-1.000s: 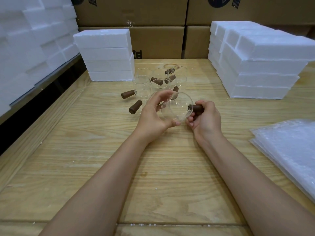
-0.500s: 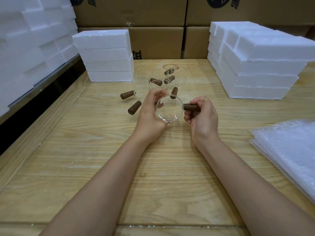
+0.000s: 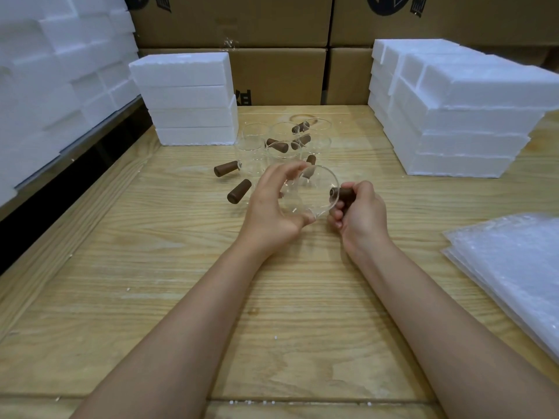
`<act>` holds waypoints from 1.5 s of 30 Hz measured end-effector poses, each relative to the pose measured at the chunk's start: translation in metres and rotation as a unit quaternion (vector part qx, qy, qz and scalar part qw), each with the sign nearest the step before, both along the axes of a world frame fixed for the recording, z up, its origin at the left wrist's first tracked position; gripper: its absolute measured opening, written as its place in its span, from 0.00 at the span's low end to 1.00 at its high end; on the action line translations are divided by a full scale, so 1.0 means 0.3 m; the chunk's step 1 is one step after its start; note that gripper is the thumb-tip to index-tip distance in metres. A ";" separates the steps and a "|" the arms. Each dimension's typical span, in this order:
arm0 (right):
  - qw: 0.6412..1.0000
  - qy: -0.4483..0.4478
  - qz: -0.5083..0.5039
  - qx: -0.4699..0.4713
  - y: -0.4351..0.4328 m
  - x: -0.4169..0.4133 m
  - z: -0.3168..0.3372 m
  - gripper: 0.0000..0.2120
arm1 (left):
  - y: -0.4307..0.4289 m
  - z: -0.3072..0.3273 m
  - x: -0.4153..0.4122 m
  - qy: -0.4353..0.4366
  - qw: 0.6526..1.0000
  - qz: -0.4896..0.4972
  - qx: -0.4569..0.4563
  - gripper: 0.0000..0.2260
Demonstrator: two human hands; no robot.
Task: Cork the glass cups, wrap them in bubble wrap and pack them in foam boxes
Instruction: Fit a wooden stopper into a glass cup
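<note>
My left hand (image 3: 272, 207) grips a clear glass cup (image 3: 311, 192) above the wooden table, thumb and fingers curled round its body. My right hand (image 3: 360, 213) holds the brown wooden handle (image 3: 343, 195) at the cup's right side. Behind them stand several more clear glass cups (image 3: 281, 143) with brown handles sticking out. Two of those brown handles (image 3: 239, 191) point left toward the table's open side.
White foam boxes are stacked at the back left (image 3: 187, 98) and at the right (image 3: 453, 116). A pile of bubble wrap sheets (image 3: 514, 267) lies at the right edge. Cardboard cartons (image 3: 272, 55) line the back. More foam (image 3: 45, 86) is stacked far left.
The cup has turned in my hands and shifted slightly. My right hand stays on the brown handle.
</note>
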State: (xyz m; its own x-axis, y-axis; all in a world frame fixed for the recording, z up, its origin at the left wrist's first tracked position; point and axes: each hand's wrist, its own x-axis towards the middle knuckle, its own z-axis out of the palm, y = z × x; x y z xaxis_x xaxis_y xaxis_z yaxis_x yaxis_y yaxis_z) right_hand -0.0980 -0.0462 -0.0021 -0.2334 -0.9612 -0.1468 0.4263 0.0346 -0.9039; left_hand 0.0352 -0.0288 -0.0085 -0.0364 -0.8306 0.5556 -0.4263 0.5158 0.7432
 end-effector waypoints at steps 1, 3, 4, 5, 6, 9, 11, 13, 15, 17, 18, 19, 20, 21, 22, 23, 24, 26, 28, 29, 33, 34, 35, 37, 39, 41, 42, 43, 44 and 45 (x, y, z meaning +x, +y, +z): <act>1.000 0.006 0.003 0.001 0.001 -0.001 0.001 0.07 | 0.004 0.003 0.000 0.001 1.000 -0.002 0.011 0.35; 1.000 0.016 0.006 -0.001 0.004 -0.002 0.007 0.06 | 0.010 0.008 0.000 0.004 1.000 -0.005 0.027 0.36; 1.000 0.019 0.005 -0.003 0.007 -0.002 0.012 0.06 | 0.012 0.010 0.001 0.007 0.999 -0.005 0.034 0.37; 1.000 0.021 0.004 -0.005 0.010 -0.002 0.016 0.06 | 0.013 0.012 0.001 0.012 0.999 -0.006 0.042 0.36; 1.000 0.022 0.001 -0.009 0.014 -0.001 0.021 0.06 | 0.014 0.014 0.001 0.017 0.999 -0.007 0.051 0.36; 0.999 0.029 -0.014 -0.030 0.023 0.000 0.028 0.07 | 0.017 0.017 0.002 0.024 0.997 -0.009 0.068 0.35; 0.998 0.038 -0.028 -0.046 0.028 0.000 0.029 0.09 | 0.019 0.020 0.002 0.029 0.997 -0.008 0.075 0.33; 0.996 0.054 -0.043 -0.062 0.031 0.000 0.030 0.10 | 0.019 0.021 0.001 0.033 0.996 -0.010 0.081 0.33; 0.991 0.087 -0.057 -0.081 0.032 0.000 0.031 0.10 | 0.020 0.020 -0.002 0.043 0.995 -0.017 0.091 0.32; 0.984 0.127 -0.061 -0.104 0.034 -0.001 0.030 0.10 | 0.018 0.017 -0.003 0.053 0.993 -0.027 0.099 0.33; 0.981 0.144 -0.061 -0.117 0.037 -0.001 0.029 0.10 | 0.016 0.015 -0.003 0.054 0.993 -0.030 0.099 0.33; 0.977 0.158 -0.061 -0.129 0.039 -0.001 0.029 0.10 | 0.014 0.013 -0.003 0.053 0.993 -0.032 0.097 0.33; 0.974 0.168 -0.061 -0.140 0.041 -0.001 0.029 0.10 | 0.012 0.011 -0.004 0.053 0.994 -0.033 0.095 0.33; 0.971 0.174 -0.059 -0.152 0.044 0.000 0.030 0.10 | 0.009 0.008 -0.003 0.052 0.994 -0.033 0.092 0.33; 0.969 0.177 -0.056 -0.162 0.045 0.001 0.031 0.10 | 0.007 0.006 -0.004 0.051 0.994 -0.032 0.088 0.33; 0.968 0.177 -0.052 -0.170 0.047 0.002 0.032 0.09 | 0.005 0.004 -0.004 0.049 0.995 -0.029 0.084 0.33; 0.968 0.174 -0.048 -0.177 0.048 0.004 0.032 0.09 | 0.002 0.003 -0.004 0.048 0.995 -0.026 0.079 0.33; 0.968 0.164 -0.039 -0.186 0.050 0.007 0.034 0.07 | -0.005 -0.001 -0.005 0.045 0.997 -0.015 0.067 0.33; 0.967 0.159 -0.031 -0.195 0.053 0.011 0.034 0.05 | -0.013 -0.008 -0.005 0.039 0.998 -0.005 0.054 0.34; 0.967 0.159 -0.027 -0.199 0.055 0.012 0.034 0.05 | -0.016 -0.011 -0.004 0.037 0.998 -0.002 0.046 0.35; 0.964 0.162 -0.027 -0.209 0.056 0.012 0.031 0.06 | -0.020 -0.018 0.002 0.017 1.000 0.016 -0.002 0.36; 0.964 0.161 -0.029 -0.208 0.055 0.012 0.031 0.08 | -0.020 -0.020 0.004 0.012 1.000 0.020 -0.017 0.36; 0.966 0.158 -0.030 -0.204 0.054 0.011 0.031 0.09 | -0.021 -0.023 0.006 0.010 0.999 0.023 -0.030 0.36; 0.971 0.145 -0.032 -0.187 0.050 0.010 0.032 0.12 | -0.024 -0.026 0.006 0.008 0.999 0.029 -0.043 0.36; 0.978 0.130 -0.034 -0.161 0.045 0.010 0.029 0.13 | -0.024 -0.028 0.003 0.003 0.998 0.032 -0.052 0.35; 0.983 0.113 -0.035 -0.140 0.039 0.009 0.026 0.13 | -0.024 -0.030 0.003 -0.002 0.998 0.032 -0.063 0.34; 0.986 0.103 -0.034 -0.131 0.036 0.010 0.024 0.13 | -0.022 -0.029 0.004 -0.004 0.997 0.031 -0.065 0.33; 0.988 0.092 -0.033 -0.122 0.033 0.010 0.024 0.14 | -0.020 -0.027 0.005 -0.006 0.997 0.030 -0.065 0.32; 0.990 0.082 -0.033 -0.114 0.031 0.009 0.023 0.14 | -0.019 -0.025 0.006 -0.007 0.998 0.026 -0.064 0.32; 0.991 0.074 -0.031 -0.108 0.029 0.008 0.022 0.13 | -0.017 -0.024 0.006 -0.010 0.998 0.022 -0.063 0.32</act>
State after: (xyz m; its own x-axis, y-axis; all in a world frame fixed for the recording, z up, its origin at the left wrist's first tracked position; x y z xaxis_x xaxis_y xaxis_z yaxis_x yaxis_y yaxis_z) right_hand -0.0955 -0.0374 0.0046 -0.2975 -0.9494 0.1009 0.2845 -0.1891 -0.9399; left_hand 0.0371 -0.0340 -0.0157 -0.0125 -0.7558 0.6547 -0.4646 0.5842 0.6655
